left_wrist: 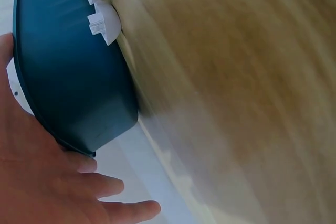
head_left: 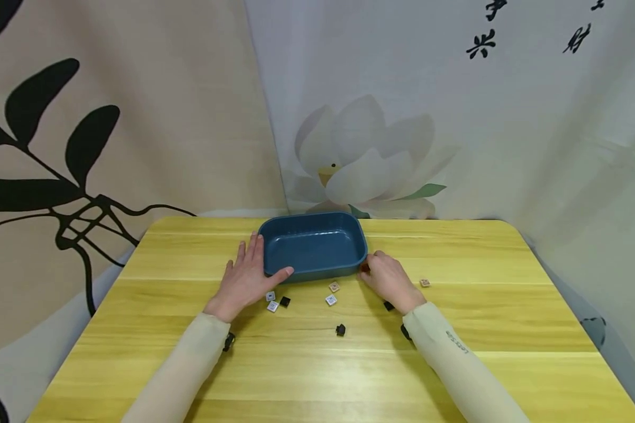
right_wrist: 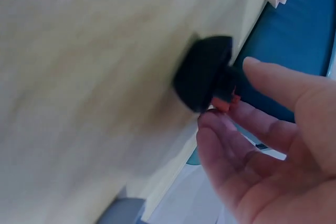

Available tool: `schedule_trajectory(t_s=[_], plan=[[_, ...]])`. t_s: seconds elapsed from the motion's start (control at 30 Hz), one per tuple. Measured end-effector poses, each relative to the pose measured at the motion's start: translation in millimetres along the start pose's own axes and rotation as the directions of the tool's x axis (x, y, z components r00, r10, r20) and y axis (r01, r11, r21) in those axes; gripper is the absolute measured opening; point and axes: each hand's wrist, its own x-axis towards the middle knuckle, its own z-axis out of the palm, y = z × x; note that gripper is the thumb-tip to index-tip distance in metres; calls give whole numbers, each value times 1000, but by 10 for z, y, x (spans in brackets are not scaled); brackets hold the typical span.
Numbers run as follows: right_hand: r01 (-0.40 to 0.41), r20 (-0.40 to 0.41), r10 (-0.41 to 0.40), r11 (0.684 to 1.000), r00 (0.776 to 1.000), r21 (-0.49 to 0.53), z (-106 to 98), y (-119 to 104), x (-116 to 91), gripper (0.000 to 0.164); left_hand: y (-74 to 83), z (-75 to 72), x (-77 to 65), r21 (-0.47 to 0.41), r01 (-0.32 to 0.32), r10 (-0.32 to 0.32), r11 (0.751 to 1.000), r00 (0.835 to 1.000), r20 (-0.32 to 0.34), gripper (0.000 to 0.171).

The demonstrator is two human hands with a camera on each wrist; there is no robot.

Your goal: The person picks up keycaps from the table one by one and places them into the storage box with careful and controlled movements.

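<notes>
A blue rectangular tray point(head_left: 317, 274) stands at the back of the table. My left hand point(head_left: 249, 274) rests against its left end, fingers spread and straight, thumb along the front rim. Near the front right corner of the tray, my right hand point(head_left: 387, 279) has its fingers curled around a small orange-red piece point(right_wrist: 223, 104). That piece is partly hidden by the fingers and a black keycap-like piece point(right_wrist: 203, 72), which lies in front on the table. Two white keycap-like pieces point(left_wrist: 106, 23) lie beside the tray in the left wrist view.
Small square pieces lie before the tray: a white piece point(head_left: 331, 300), an orange-patterned piece point(head_left: 334, 286), a black piece point(head_left: 284, 301) and a black piece point(head_left: 341, 330) nearer the front. Another orange-patterned piece point(head_left: 425, 283) lies right of my right hand. A printed curtain point(head_left: 190, 117) hangs behind the table.
</notes>
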Motion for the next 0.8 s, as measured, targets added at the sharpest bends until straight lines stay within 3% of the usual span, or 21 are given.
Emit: schedule_trajectory(t_s=[0.23,0.4,0.53,0.8], plan=[[23,0,-23,1000,1000,-10,6,23,11,20,18,-5,-4,-4,0,0,1000,1000,-3,128],[35,-27,-36,999,999,-16,-7,54,-74,8,12,6,-5,-10,-3,3,1000,1000,-1,126],[22,-47,-21,1000,999,18,-70,50,-163,10,-1,17,0,-4,-7,7,1000,1000,3,125],[51,-191,-45,998,981,31,-306,-50,-292,13,5,12,7,0,-11,11,1000,1000,5,125]])
